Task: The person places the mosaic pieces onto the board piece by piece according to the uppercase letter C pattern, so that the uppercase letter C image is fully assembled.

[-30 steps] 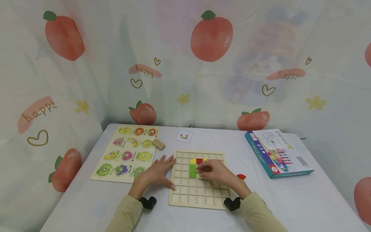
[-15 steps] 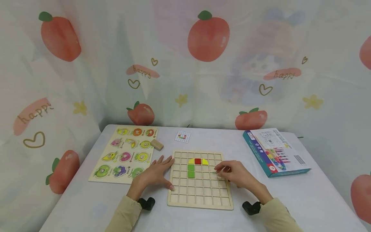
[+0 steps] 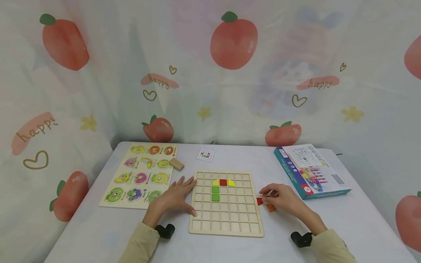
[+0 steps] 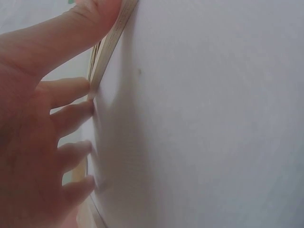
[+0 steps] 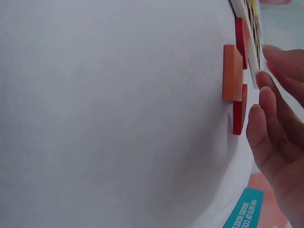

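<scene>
My left hand (image 3: 175,197) rests with spread fingers along the left edge of the wooden grid board (image 3: 227,215); its thumb touches the rim in the left wrist view. Set in the grid are two green squares (image 3: 215,193), a red square (image 3: 223,182), and yellow rounded pieces (image 3: 231,183) on either side of the red one. To the right of the board, my right hand (image 3: 283,199) hovers over loose pieces, its thumb and fingers apart and nothing between them. Below it lie an orange block (image 5: 232,73) and two red pieces (image 5: 240,110), partly hidden in the head view.
A fruit puzzle board (image 3: 138,175) lies at the left, with a small wooden block (image 3: 176,164) at its right edge. Behind the grid board is a small pattern card (image 3: 205,155). A teal-edged box (image 3: 312,171) lies at the back right.
My right hand has moved right, from over the grid to the loose pieces beside the board, uncovering the right yellow piece. My left hand has stayed at the board's edge.
</scene>
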### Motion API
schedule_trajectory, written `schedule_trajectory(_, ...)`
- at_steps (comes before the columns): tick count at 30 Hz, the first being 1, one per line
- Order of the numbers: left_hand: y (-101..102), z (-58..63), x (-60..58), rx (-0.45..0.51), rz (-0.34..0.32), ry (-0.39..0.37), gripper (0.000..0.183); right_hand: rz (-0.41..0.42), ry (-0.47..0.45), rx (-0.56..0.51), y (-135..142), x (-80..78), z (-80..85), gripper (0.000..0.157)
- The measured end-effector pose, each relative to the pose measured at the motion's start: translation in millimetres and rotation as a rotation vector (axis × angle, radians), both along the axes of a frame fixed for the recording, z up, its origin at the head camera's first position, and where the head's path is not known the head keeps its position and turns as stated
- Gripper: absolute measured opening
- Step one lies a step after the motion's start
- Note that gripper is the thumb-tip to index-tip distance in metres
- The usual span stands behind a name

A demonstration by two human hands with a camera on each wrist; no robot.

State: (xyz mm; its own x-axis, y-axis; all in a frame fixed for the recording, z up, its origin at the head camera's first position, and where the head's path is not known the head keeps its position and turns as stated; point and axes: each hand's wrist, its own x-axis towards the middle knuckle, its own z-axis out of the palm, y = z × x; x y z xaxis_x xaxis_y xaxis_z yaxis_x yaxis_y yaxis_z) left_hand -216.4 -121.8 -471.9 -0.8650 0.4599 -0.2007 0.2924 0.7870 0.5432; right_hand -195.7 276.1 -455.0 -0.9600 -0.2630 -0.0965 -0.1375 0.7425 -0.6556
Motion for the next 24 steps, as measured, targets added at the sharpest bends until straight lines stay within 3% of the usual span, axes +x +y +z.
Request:
schedule_trajectory(6,-1,0.6,0.6,-0.005,-0.001,-0.002,0.112,0.023,-0.018,0.025,-1,-2.3,-4.0,0.025)
schedule_trajectory(14,-1,3.5,3.3,0.017,-0.015,-0.003,0.113,0.055,0.032,0.075,-5,-6.0,-12.4,0.021)
schedule_trajectory(24,0,5.3,2.6,0.004,-0.008,0.000,0.112,0.035,-0.035,0.010,-7,-5.3,-7.2,0.015)
